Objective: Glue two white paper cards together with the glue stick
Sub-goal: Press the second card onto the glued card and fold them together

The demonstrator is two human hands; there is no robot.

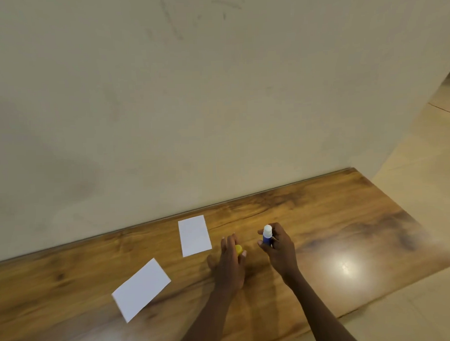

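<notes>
Two white paper cards lie flat and apart on a wooden table (pixel 322 218). One card (pixel 195 235) is near the wall; the other card (pixel 141 289) lies closer to me on the left. My right hand (pixel 279 247) grips a blue glue stick (pixel 267 235) upright, its white tip uncovered. My left hand (pixel 231 259) is low over the table just right of the far card, its fingers closed around the yellow cap (pixel 239 249), which is mostly hidden.
A plain beige wall (pixel 190 95) runs along the table's far edge. The table's right end stops at about (pixel 425 240), with tiled floor (pixel 422 163) beyond it. A bright light glare sits on the wood at the right.
</notes>
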